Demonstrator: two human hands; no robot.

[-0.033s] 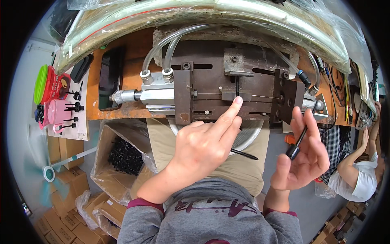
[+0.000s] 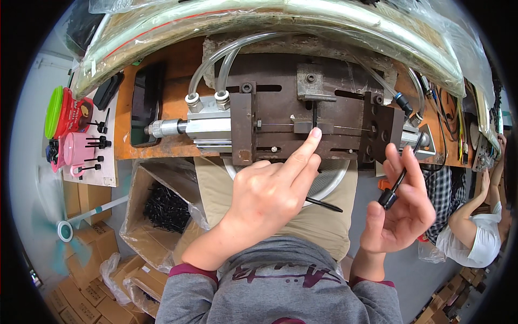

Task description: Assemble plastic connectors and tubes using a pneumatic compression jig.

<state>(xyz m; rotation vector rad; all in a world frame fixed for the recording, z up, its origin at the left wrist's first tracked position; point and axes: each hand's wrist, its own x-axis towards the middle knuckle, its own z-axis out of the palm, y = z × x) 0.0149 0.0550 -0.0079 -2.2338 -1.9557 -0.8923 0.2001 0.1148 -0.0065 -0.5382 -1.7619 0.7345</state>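
Note:
My left hand (image 2: pixel 272 191) reaches in over the fixture with its index finger stretched out. That fingertip touches the near end of a thin black rod (image 2: pixel 315 114), which lies across a small dark block in the middle of the dark metal fixture (image 2: pixel 280 143). My other left fingers are partly curled and partly hidden. A second black rod (image 2: pixel 328 205) juts out from below this hand; whether the hand grips it is hidden. To the right, my right hand (image 2: pixel 402 210) is closed on a slim black rod with a cylindrical knob (image 2: pixel 387 198), its shaft slanting up between the fingers.
Air cylinders (image 2: pixel 209 129) with clear hoses flank the fixture. A white round-rimmed basket (image 2: pixel 337 183) sits over my lap. Left are a phone (image 2: pixel 148 102), a pink cup (image 2: pixel 75 148), a fan (image 2: pixel 65 231) and a carton of black parts (image 2: pixel 167 208). Another person (image 2: pixel 469 232) works at far right.
My right hand and the knobbed black rod have shifted very slightly left and up. My left hand stays on the fixture.

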